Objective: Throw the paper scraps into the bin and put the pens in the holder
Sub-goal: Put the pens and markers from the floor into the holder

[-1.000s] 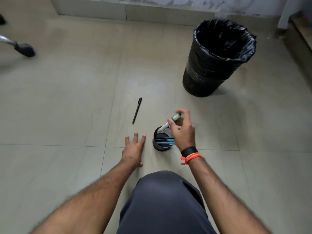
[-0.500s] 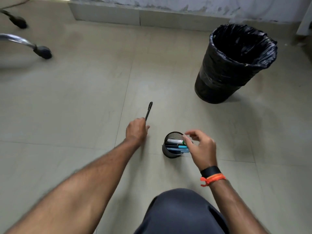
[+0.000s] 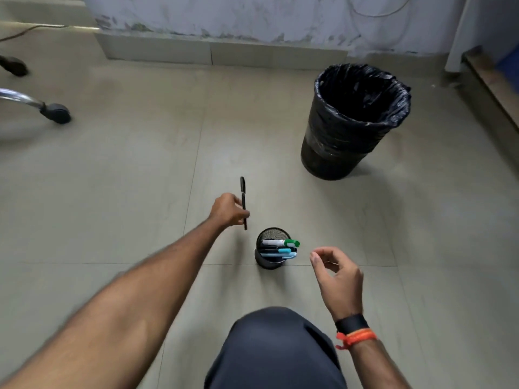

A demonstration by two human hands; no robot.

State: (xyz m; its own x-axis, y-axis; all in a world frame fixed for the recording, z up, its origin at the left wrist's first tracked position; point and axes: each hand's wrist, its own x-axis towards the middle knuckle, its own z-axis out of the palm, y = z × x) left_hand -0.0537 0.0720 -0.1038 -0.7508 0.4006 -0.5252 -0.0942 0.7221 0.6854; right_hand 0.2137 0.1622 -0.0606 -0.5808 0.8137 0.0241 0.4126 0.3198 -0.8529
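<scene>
My left hand [image 3: 228, 209] grips a black pen [image 3: 243, 192] near its lower end, with the pen pointing away from me just above the floor. Close by to the right stands a black mesh pen holder [image 3: 270, 261] with several pens in it, among them a white marker with a green cap [image 3: 280, 243]. My right hand [image 3: 338, 276] hovers to the right of the holder, fingers loosely curled and holding nothing. A bin [image 3: 354, 122] lined with a black bag stands farther off to the right. No paper scraps show on the floor.
Chair legs with castors [image 3: 56, 113] reach in at the far left. A low wall skirting [image 3: 224, 53] runs along the back, and a wooden ledge [image 3: 494, 88] sits at the right edge. My knee [image 3: 276, 349] in dark trousers fills the bottom centre.
My right hand dropped the green-capped marker into the holder and drew back to the right. My left hand reached forward from the floor and closed on the black pen.
</scene>
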